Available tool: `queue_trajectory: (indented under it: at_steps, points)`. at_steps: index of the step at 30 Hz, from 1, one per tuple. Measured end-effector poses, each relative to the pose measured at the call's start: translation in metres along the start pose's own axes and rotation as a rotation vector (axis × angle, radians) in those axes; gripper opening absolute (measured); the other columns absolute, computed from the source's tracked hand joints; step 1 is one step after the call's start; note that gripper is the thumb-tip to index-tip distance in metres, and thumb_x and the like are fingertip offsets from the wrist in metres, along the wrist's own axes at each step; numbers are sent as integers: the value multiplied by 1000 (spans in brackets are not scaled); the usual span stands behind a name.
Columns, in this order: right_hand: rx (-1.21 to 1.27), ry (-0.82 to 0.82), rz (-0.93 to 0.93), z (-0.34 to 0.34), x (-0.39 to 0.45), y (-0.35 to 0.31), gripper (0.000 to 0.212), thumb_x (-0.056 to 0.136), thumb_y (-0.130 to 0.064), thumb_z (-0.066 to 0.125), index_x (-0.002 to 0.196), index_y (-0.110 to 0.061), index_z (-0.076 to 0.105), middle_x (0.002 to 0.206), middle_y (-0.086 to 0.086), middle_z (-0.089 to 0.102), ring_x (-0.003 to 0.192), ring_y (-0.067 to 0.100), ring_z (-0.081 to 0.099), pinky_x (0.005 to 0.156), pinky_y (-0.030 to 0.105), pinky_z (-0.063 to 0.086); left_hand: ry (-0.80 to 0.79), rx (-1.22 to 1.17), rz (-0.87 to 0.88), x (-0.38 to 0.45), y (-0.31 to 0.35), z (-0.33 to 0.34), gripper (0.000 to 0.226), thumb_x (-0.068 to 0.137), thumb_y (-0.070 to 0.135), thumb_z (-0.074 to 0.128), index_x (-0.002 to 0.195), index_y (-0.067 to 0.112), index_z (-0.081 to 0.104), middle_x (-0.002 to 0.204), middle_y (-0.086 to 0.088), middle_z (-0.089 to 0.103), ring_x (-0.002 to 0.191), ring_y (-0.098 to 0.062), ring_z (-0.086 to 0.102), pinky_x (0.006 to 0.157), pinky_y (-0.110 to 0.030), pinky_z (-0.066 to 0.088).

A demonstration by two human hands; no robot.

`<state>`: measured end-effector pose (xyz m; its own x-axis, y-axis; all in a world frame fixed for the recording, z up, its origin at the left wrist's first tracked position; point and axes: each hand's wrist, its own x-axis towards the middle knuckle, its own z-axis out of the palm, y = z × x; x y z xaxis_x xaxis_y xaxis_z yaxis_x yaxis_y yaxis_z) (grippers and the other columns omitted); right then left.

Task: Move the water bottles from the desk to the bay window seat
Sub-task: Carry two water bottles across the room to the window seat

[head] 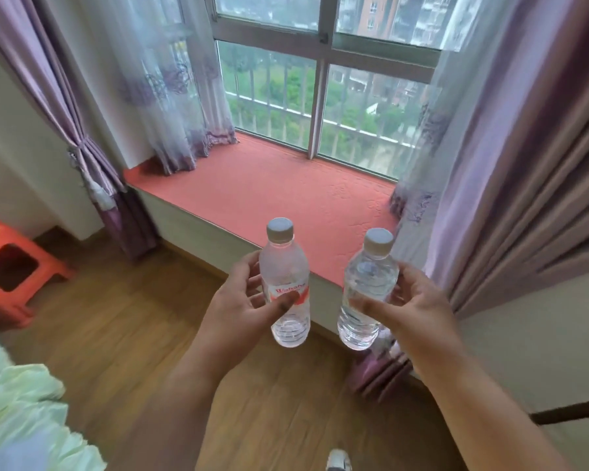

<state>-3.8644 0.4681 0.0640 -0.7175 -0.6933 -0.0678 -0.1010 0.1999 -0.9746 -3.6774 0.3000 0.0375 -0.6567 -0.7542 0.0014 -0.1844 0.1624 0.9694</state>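
Gripping one water bottle per hand right now. Left hand wrapped around the left bottle at label height, thumb across the red print, other fingers curled round the far side. Right hand clamped the same way on the right bottle, thumb over the clear ribbed body. Both held mid-body, so caps well above each grip and bases hanging below it.

Both bottles up in the air, not resting on anything, out over the wooden floor just short of the front edge of the bay window seat. Red cushion beyond the knuckles and looking bare. Purple curtain hanging close off the outside of the right hand.

What could go wrong, at a guess: smooth plastic plus a fairly light fingertip hold, so a slip sends a bottle down onto the floor. Letting go before the base clears the seat edge, same result. Soft quilted cushion under a tall narrow bottle means a likely tip-over if set down crooked. Right one could also brush the curtain on the way in.

Long axis close to vertical on both, caps pointing up. Left one nearly dead upright, right one leaning a touch with its cap toward the curtain side.
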Motion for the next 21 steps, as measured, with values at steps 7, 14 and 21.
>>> queue_trajectory:
  at_steps: [7, 14, 21]
  points:
    - [-13, -109, -16, 67, 88, -1, 57, 73, -14, 92, 122, -31, 69, 105, -19, 77, 95, -3, 72, 83, 22, 54, 119, -5, -95, 55, -20, -51, 70, 71, 54, 88, 131, 52, 52, 127, 27, 65, 116, 8, 61, 101, -33, 54]
    - [62, -201, -4, 134, 200, -2, 52, 74, -8, 89, 117, -30, 70, 103, -16, 78, 92, -1, 73, 79, 24, 53, 221, 22, -161, 139, -25, -91, 77, 62, 56, 84, 132, 49, 53, 121, 30, 67, 111, 7, 65, 99, -29, 54]
    - [106, -285, -1, 186, 315, -19, 55, 74, -5, 89, 120, -29, 70, 104, -12, 78, 95, 4, 74, 85, 29, 57, 296, 60, -181, 243, -22, -117, 77, 62, 57, 86, 132, 51, 54, 123, 25, 68, 112, 3, 66, 101, -32, 55]
